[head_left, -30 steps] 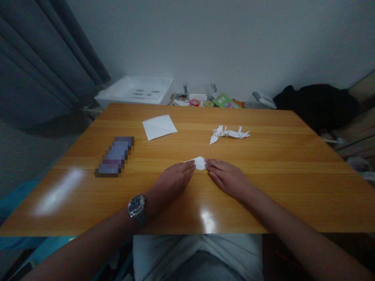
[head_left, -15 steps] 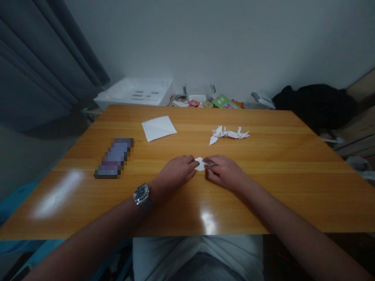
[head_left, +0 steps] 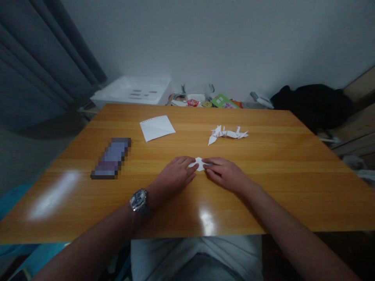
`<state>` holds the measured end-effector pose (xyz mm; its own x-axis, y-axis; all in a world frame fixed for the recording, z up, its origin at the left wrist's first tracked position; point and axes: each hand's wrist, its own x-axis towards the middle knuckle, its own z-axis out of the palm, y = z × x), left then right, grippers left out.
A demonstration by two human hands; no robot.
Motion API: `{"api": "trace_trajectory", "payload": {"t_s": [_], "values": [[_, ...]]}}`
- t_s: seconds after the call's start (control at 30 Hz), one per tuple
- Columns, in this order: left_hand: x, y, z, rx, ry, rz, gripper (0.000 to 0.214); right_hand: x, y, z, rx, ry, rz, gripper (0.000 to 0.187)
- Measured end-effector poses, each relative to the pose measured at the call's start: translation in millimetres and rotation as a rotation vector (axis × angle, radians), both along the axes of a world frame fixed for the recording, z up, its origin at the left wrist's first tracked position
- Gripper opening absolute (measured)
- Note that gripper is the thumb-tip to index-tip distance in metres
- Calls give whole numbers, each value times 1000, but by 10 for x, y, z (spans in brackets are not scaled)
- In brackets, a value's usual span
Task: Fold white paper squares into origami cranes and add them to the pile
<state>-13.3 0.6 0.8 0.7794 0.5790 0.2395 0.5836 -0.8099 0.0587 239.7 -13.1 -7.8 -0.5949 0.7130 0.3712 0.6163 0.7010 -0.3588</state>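
A small folded piece of white paper (head_left: 199, 164) lies on the wooden table between my two hands. My left hand (head_left: 180, 171), with a watch (head_left: 138, 200) on its wrist, grips the paper's left side between thumb and fingers. From the other side, my right hand (head_left: 224, 171) pinches the right edge, its fingers covering part of the fold. Beyond my right hand sits a folded white origami figure (head_left: 228, 133) with several pointed tips. To the far left of the figure lies a sheet of white paper (head_left: 157, 128) with one perforated edge.
A phone (head_left: 113, 158), blurred out, lies on the left of the wooden table (head_left: 263, 210). Behind the table's far edge are a white tray-like container (head_left: 131, 89), a green packet or booklet (head_left: 224, 101) and a black cloth-like heap (head_left: 310, 103). A grey curtain (head_left: 38, 66) hangs at left.
My left fingers have shifted a little on the folded paper, showing more of its left side. The whole view has moved slightly; the other things lie as before.
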Motion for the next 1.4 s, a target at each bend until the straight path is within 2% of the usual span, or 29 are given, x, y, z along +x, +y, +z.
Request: {"api": "trace_trajectory", "payload": {"t_s": [0.2, 0.43, 0.63, 0.87, 1.07, 1.27, 1.4], "values": [[21, -55, -4, 41, 32, 14, 42, -10, 22, -24, 21, -59, -34, 30], [25, -77, 4, -40, 20, 72, 51, -21, 11, -44, 34, -20, -16, 28], [1, -30, -42, -128, -44, 81, 47, -55, -18, 8, -6, 30, 91, 28], [28, 39, -37, -160, -105, 23, 42, 17, 67, -28, 19, 59, -17, 29], [34, 74, -47, -146, -89, 21, 37, 54, 97, -72, 9, -52, 0, 33], [-32, 73, 7, -69, -75, 65, 32, 53, 62, -29, 12, -63, 13, 32], [-25, 50, 34, -98, -109, 96, 33, 47, 37, -2, 9, -77, 20, 29]]}}
